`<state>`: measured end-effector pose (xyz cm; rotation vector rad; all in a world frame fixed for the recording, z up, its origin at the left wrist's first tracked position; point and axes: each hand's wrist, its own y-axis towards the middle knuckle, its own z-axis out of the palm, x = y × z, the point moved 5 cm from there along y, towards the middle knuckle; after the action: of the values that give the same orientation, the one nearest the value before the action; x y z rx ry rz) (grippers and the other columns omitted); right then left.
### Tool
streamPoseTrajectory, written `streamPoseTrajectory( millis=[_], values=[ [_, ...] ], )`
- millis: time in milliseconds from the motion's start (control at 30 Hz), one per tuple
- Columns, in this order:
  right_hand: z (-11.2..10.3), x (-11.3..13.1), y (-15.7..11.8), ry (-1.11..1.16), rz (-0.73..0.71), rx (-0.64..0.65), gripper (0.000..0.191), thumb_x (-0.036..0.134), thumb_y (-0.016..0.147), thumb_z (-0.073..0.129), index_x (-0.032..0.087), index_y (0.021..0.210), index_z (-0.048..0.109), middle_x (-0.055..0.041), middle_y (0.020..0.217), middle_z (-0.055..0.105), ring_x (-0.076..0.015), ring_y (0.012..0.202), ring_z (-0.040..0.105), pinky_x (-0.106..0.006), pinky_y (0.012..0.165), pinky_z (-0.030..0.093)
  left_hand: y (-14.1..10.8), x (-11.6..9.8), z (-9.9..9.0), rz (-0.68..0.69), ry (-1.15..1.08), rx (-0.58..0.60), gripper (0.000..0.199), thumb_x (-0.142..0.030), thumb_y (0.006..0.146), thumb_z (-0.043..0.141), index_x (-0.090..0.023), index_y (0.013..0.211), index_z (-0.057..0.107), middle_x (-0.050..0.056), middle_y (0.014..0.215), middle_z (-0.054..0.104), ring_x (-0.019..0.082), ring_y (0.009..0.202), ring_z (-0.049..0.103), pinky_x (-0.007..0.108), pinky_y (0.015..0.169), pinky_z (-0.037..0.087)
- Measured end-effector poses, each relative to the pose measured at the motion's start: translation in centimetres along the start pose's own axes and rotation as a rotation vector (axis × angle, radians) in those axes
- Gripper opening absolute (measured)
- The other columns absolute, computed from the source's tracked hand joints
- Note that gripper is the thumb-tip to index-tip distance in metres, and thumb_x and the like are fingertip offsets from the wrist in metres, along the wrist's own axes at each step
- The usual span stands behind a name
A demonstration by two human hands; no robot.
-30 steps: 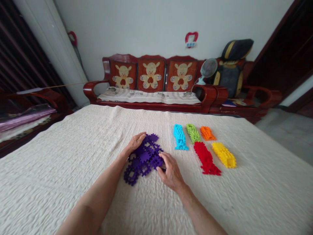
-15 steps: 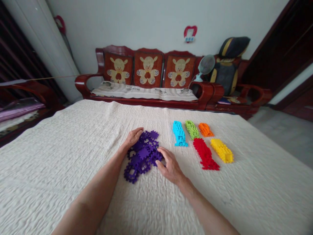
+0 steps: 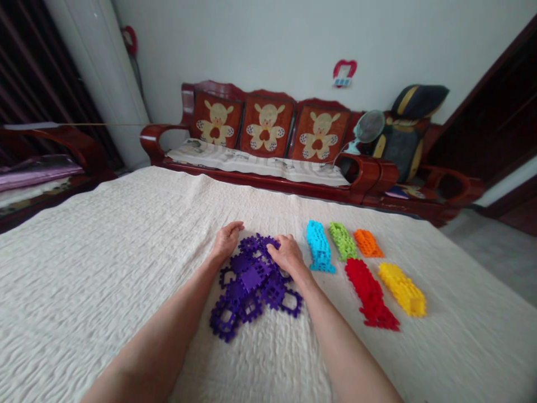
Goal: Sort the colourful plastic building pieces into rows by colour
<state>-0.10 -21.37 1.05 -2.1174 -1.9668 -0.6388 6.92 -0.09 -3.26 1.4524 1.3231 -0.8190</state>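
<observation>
A loose heap of purple interlocking building pieces point(image 3: 254, 276) lies on the white quilted cover between my hands. The pieces are flat squares with toothed edges; some are solid, others have open middles. My left hand point(image 3: 227, 240) rests at the heap's upper left, fingers stretched out and holding nothing. At the heap's upper right, my right hand point(image 3: 288, 254) has its thumb and fingers closed on the edge of a purple piece. Its palm side is hidden.
To the right lie grouped pieces in blue point(image 3: 319, 247), green point(image 3: 343, 242), orange point(image 3: 368, 243), red point(image 3: 370, 294) and yellow point(image 3: 403, 289). Beyond the quilted cover point(image 3: 138, 224) stands a wooden sofa point(image 3: 251, 179) with bear-patterned cushions and a fan point(image 3: 371, 126).
My right hand has moved to the far right edge of the heap and closed its fingers there. Purple pieces at the right are more spread out. The view has shifted slightly.
</observation>
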Motion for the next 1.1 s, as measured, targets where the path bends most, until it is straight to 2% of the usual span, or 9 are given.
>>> streamPoseTrajectory(
  millis=[200,300,400,500,633,767,933,1100],
  values=[
    [0.0,-1.1,-0.6,0.129,0.014,-0.156,0.014,0.03,0.084,0.058,0.023,0.093,0.066,-0.0032,0.098,0.067,-0.017,0.089,0.062,-0.026,0.077,0.043,0.0,-1.1,-0.2,0.011,0.229,0.004,0.036,-0.023,0.088,0.044,-0.023,0.11,0.072,0.001,0.101,0.076,0.016,0.096,0.07,0.027,0.092,0.052],
    [0.2,-1.6,-0.6,0.168,0.018,-0.16,0.011,0.027,0.084,0.057,0.023,0.089,0.066,-0.0015,0.094,0.068,-0.0159,0.086,0.062,-0.025,0.074,0.042,1.0,-2.0,0.0,-0.026,0.379,0.035,0.035,-0.023,0.087,0.046,-0.024,0.11,0.073,0.001,0.099,0.077,0.017,0.096,0.07,0.026,0.092,0.051],
    [0.2,-1.6,-0.5,0.182,0.019,-0.151,0.016,0.025,0.083,0.057,0.023,0.096,0.067,-0.0012,0.098,0.069,-0.0154,0.088,0.063,-0.024,0.075,0.042,2.3,-2.8,0.3,0.009,0.472,0.038,0.035,-0.024,0.086,0.048,-0.024,0.111,0.072,0.0,0.103,0.076,0.018,0.103,0.068,0.026,0.097,0.048],
    [0.1,-1.2,-0.5,0.126,0.016,-0.15,0.022,0.024,0.084,0.055,0.024,0.101,0.068,-0.0027,0.102,0.068,-0.0161,0.091,0.062,-0.025,0.076,0.043,3.3,-2.6,0.2,0.017,0.445,-0.012,0.037,-0.024,0.087,0.045,-0.024,0.114,0.071,0.0,0.104,0.076,0.016,0.104,0.068,0.024,0.099,0.047],
    [0.1,-0.5,-0.7,0.027,-0.011,-0.149,0.021,0.025,0.087,0.051,0.023,0.093,0.071,-0.0064,0.103,0.065,-0.0181,0.092,0.061,-0.026,0.076,0.043,4.0,-1.4,0.2,0.0,0.331,-0.035,0.036,-0.024,0.086,0.046,-0.025,0.11,0.072,-0.001,0.094,0.077,0.016,0.095,0.07,0.024,0.093,0.05],
    [0.1,-1.0,-0.4,0.084,-0.021,-0.17,0.022,0.024,0.087,0.048,0.021,0.091,0.07,-0.0076,0.1,0.066,-0.0184,0.09,0.06,-0.027,0.076,0.044,4.1,-1.1,0.1,0.025,0.292,-0.043,0.033,-0.025,0.083,0.049,-0.026,0.104,0.074,-0.001,0.09,0.077,0.019,0.093,0.07,0.029,0.093,0.052],
    [-1.0,-2.4,0.7,0.292,0.013,-0.341,0.025,0.025,0.085,0.046,0.018,0.1,0.064,-0.0082,0.097,0.068,-0.0184,0.081,0.06,-0.03,0.081,0.046,4.2,-1.2,0.2,0.035,0.286,-0.041,0.033,-0.024,0.081,0.05,-0.027,0.103,0.074,-0.001,0.089,0.077,0.019,0.092,0.07,0.029,0.093,0.052],
    [-2.2,-2.6,1.1,0.229,-0.006,-0.465,0.017,0.024,0.086,0.048,0.018,0.095,0.061,-0.009,0.094,0.064,-0.0199,0.084,0.058,-0.031,0.084,0.045,4.4,-0.8,0.4,0.04,0.307,-0.034,0.033,-0.024,0.082,0.049,-0.025,0.104,0.074,0.001,0.093,0.077,0.02,0.094,0.07,0.028,0.093,0.051]
  ],
)
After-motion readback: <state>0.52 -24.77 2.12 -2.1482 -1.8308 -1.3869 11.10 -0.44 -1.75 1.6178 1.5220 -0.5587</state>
